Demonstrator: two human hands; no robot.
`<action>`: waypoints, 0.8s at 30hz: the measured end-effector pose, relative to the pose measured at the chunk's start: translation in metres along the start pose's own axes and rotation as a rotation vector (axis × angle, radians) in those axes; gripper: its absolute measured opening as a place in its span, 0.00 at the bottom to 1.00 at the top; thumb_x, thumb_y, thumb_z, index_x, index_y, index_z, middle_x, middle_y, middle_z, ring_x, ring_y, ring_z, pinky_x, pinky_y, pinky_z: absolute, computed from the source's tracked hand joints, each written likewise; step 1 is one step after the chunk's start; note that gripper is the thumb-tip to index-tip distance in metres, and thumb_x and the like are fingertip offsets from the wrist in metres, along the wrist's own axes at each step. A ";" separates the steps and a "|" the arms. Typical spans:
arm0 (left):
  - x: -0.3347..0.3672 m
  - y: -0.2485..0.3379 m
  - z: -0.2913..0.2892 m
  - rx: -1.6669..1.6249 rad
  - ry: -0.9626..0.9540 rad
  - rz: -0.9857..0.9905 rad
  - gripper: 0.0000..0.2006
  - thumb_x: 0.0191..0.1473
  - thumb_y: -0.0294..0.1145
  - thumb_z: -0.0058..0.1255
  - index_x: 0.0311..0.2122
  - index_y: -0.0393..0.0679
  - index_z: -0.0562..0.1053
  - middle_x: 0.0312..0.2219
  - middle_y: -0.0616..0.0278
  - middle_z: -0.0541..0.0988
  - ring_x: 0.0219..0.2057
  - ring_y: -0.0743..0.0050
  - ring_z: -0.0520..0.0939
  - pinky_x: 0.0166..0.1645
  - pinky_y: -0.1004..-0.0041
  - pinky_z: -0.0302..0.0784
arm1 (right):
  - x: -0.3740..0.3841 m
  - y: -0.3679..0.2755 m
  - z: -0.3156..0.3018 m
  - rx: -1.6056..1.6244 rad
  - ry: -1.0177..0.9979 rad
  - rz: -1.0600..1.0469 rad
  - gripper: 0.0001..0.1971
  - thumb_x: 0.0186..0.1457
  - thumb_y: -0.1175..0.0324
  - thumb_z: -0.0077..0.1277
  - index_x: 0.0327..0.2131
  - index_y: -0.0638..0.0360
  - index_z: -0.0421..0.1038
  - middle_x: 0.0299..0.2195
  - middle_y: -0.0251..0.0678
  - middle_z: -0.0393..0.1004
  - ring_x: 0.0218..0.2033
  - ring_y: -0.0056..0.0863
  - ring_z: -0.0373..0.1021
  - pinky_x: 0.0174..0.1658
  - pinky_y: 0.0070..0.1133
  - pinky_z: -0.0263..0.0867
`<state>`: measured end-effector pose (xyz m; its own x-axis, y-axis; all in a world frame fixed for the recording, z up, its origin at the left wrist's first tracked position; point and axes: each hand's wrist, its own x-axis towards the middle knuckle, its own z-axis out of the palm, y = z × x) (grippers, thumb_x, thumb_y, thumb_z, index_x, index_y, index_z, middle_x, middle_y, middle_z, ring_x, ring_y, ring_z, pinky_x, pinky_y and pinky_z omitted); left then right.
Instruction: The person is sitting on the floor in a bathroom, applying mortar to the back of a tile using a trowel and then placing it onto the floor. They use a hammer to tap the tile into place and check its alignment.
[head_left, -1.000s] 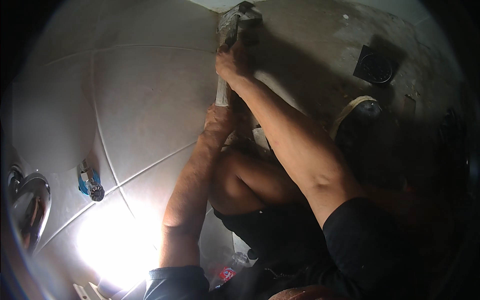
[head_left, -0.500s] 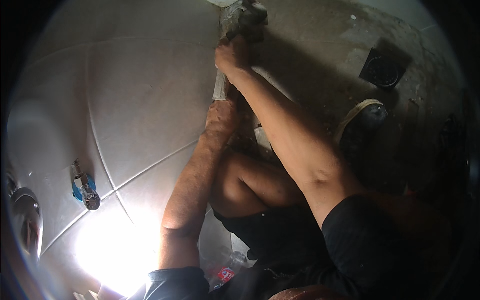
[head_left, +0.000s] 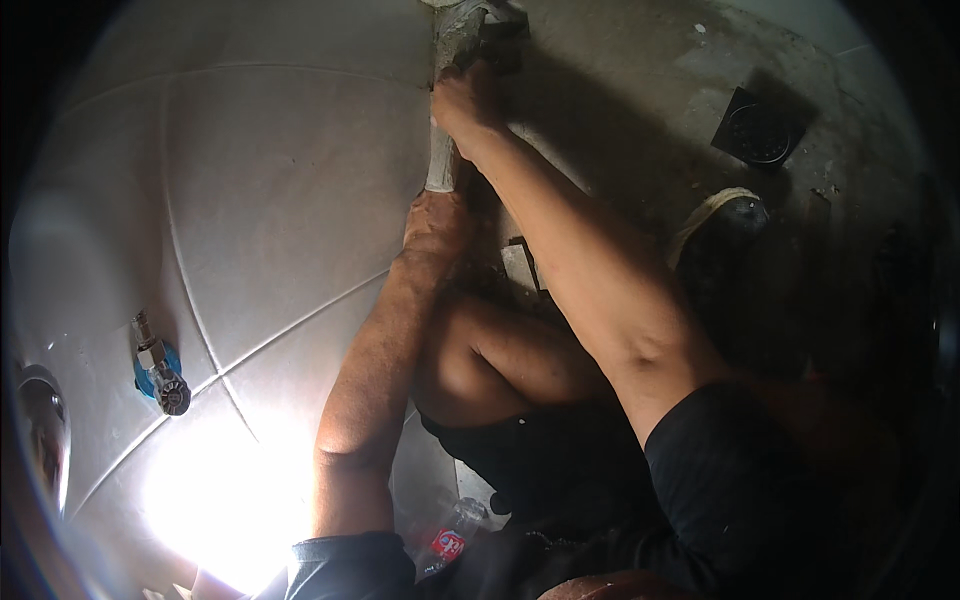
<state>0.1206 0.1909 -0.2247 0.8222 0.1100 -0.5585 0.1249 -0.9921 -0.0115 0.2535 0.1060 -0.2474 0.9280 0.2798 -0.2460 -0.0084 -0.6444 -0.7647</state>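
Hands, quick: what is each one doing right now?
Left hand: pressed to the foot of the tiled wall, grip not visible.
Right hand: fingers closed on a grey tool.

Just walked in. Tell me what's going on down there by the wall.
A person crouches on a bare floor beside a tiled wall. Both hands are at the corner where wall meets floor, on a pale upright strip that looks like pipe or edging; what it is cannot be told. The right hand grips it higher up, the left hand presses at it lower down. A tap sticks out of the wall to the left, a floor drain lies to the right, and a plastic bottle sits near the knees.
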 end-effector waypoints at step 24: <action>-0.007 0.024 -0.023 -0.080 -0.087 -0.035 0.37 0.54 0.39 0.61 0.67 0.47 0.61 0.61 0.47 0.71 0.61 0.48 0.73 0.64 0.59 0.72 | -0.024 0.016 -0.024 1.320 0.086 0.390 0.09 0.66 0.67 0.46 0.41 0.64 0.66 0.24 0.36 0.69 0.21 0.30 0.69 0.24 0.29 0.71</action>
<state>0.1304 0.1677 -0.2018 0.7660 0.1349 -0.6285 0.1990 -0.9795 0.0322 0.2404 0.0722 -0.2395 0.8035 0.1629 -0.5725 -0.5696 0.4898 -0.6600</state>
